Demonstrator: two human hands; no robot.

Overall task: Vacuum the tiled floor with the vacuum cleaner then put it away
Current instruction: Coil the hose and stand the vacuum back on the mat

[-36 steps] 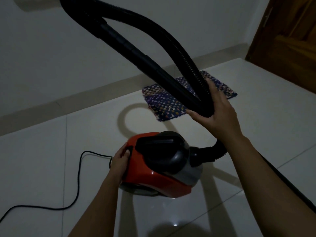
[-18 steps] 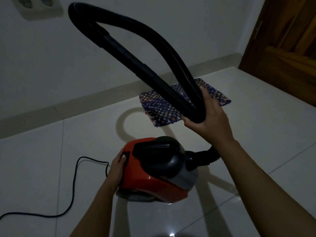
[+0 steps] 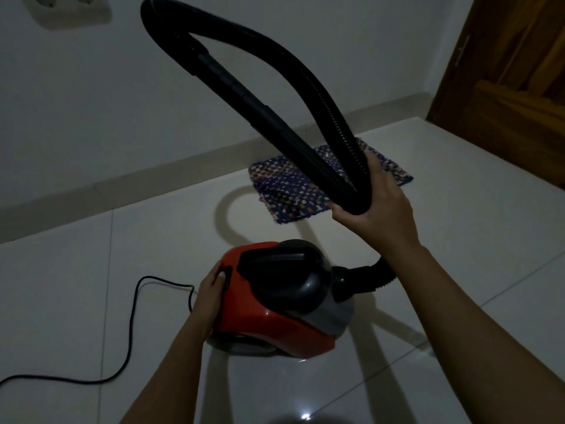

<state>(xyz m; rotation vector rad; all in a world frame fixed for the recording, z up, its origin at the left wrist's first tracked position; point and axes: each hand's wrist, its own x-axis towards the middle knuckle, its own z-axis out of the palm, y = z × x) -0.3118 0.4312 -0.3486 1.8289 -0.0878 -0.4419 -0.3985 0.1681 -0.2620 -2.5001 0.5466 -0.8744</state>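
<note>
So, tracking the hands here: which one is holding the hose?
The right hand, raised and gripping the looped black hose; the left hand only rests low on the red vacuum cleaner.

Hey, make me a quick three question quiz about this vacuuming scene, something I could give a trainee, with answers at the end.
1. True or false: the right hand grips the looped black hose.
2. The left hand touches: A the wall socket, B the red vacuum cleaner's rear, C the wooden door.
3. What trails over the tiled floor from the vacuum cleaner's rear?
Key: 1 true; 2 B; 3 the black power cord.
</note>
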